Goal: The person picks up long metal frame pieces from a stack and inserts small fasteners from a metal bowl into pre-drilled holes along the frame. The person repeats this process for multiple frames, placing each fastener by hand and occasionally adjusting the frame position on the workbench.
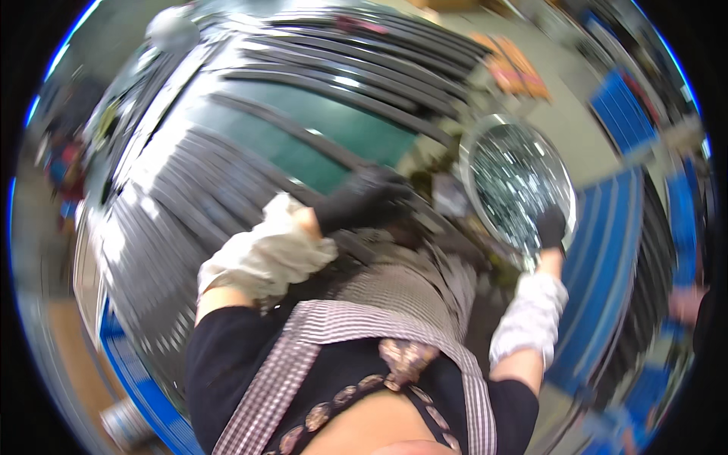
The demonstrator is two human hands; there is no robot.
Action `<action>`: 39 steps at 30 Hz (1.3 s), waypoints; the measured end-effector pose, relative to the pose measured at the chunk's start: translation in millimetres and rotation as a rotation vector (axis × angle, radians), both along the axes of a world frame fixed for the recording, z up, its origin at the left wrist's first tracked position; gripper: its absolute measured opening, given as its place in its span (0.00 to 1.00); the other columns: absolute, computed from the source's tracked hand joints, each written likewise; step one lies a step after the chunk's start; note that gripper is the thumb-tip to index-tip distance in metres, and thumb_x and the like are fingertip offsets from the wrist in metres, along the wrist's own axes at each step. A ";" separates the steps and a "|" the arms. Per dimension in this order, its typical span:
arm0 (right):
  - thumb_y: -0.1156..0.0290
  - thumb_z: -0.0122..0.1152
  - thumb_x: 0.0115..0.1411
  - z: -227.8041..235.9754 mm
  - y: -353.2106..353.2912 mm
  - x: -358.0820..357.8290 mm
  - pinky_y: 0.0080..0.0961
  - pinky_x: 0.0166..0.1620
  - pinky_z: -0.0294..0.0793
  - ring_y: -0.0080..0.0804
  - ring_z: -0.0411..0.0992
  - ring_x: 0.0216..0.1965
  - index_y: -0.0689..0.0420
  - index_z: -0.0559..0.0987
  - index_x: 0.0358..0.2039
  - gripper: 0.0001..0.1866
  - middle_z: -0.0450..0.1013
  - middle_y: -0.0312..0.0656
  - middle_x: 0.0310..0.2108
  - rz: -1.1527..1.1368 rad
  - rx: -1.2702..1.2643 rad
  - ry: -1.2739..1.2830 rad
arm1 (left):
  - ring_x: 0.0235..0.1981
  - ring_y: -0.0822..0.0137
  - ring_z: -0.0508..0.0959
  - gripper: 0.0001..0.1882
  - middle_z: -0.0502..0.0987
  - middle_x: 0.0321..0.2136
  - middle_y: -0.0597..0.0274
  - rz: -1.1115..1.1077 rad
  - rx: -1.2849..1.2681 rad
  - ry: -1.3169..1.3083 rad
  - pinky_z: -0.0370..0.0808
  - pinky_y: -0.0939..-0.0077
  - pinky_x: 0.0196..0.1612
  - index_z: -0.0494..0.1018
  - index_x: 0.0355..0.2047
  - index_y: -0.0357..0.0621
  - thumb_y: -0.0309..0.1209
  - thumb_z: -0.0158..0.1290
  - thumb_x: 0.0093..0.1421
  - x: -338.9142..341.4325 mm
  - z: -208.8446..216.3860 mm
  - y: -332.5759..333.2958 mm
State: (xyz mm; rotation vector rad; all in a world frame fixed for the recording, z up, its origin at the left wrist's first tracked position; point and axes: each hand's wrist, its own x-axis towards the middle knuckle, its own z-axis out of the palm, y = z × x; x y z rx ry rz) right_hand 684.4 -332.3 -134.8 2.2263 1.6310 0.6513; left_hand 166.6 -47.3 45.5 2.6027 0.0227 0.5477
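My left hand, in a black glove, is at the near right edge of a green-topped table. Its fingers look curled over the end of a long dark strip, though motion blurs them. To the right, my right hand, also black-gloved, reaches into a round metal basin. Small shiny metal-looking pieces fill this basin. The right fingers are smeared and partly lost among the pieces, so their grip does not show.
Many dark strips lie side by side across the table. Blue ribbed panels or crates stand right of the basin. An orange slatted thing is at the far right. A blue-edged rack or crate sits at lower left.
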 end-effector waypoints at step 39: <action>0.66 0.67 0.56 131.1 91.4 -339.7 0.33 0.38 0.77 0.40 0.77 0.33 0.61 0.76 0.49 0.22 0.77 0.48 0.34 0.181 0.339 1.356 | 0.48 0.52 0.74 0.26 0.77 0.44 0.56 0.107 0.195 0.108 0.69 0.57 0.55 0.76 0.53 0.49 0.34 0.64 0.51 -8.4 -12.4 28.4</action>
